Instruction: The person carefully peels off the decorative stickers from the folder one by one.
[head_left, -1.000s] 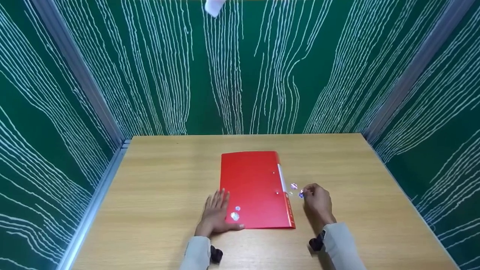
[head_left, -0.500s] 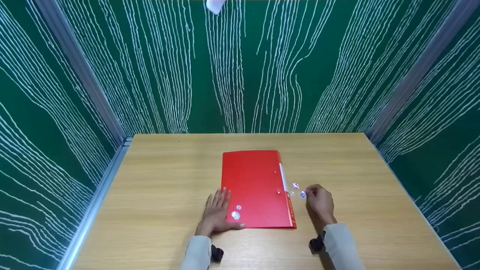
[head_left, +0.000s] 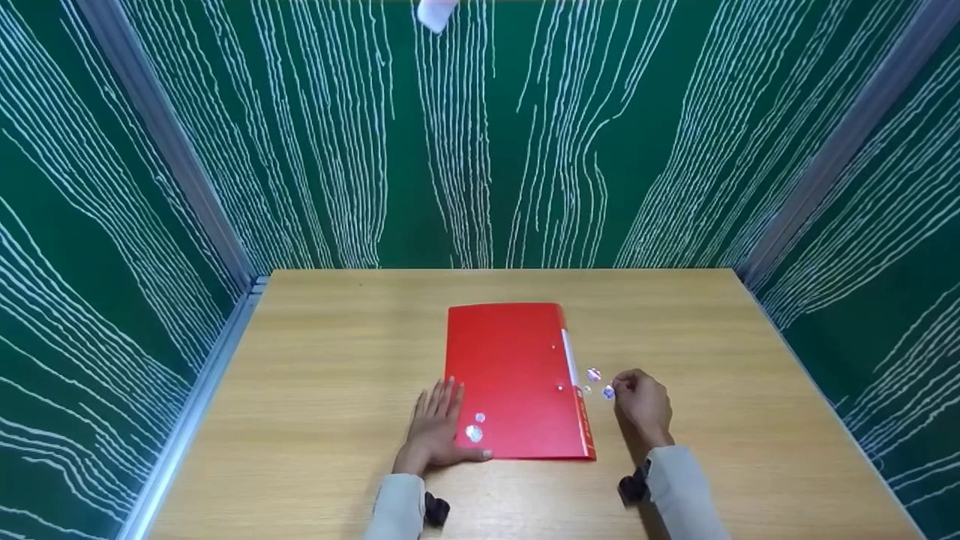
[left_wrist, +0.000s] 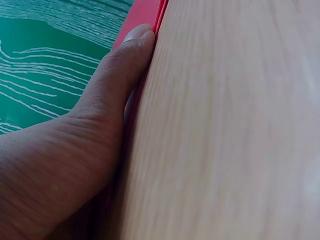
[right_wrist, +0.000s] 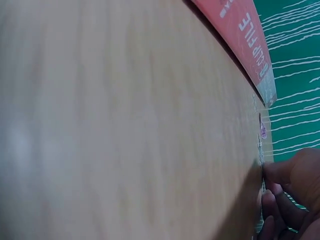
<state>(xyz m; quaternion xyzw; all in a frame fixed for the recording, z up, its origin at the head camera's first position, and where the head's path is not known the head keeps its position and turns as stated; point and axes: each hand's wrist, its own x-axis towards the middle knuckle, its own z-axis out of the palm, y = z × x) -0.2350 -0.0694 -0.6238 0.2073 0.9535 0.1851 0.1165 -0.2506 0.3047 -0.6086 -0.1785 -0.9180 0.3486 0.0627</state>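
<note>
A red clip file [head_left: 510, 360] lies closed on the table, its spine to the right. My left hand [head_left: 433, 436] rests with spread fingers on its lower left corner, the thumb [left_wrist: 137, 37] along the bottom edge. Right of the spine, my right hand [head_left: 645, 405] is curled, thumb and fingertips at the edge of a small shiny iridescent disc [head_left: 608, 391]; the fingertips partly hide how it is gripped. A second iridescent disc [head_left: 594, 373] and a tiny clear piece [head_left: 587, 390] lie beside it. Two glittering pieces, one larger [head_left: 474, 433], lie near my left hand.
The wooden table [head_left: 337, 337] meets green walls [head_left: 405, 187] with white wavy lines at the back and sides. Two small shiny dots, one upper [head_left: 553, 346], sit near the file's spine. A white object [head_left: 435, 13] hangs at the top of the head view.
My right hand has shifted slightly right, so more of the iridescent disc shows beside its fingertips. The left hand stays on the file; the head view has moved a little.
</note>
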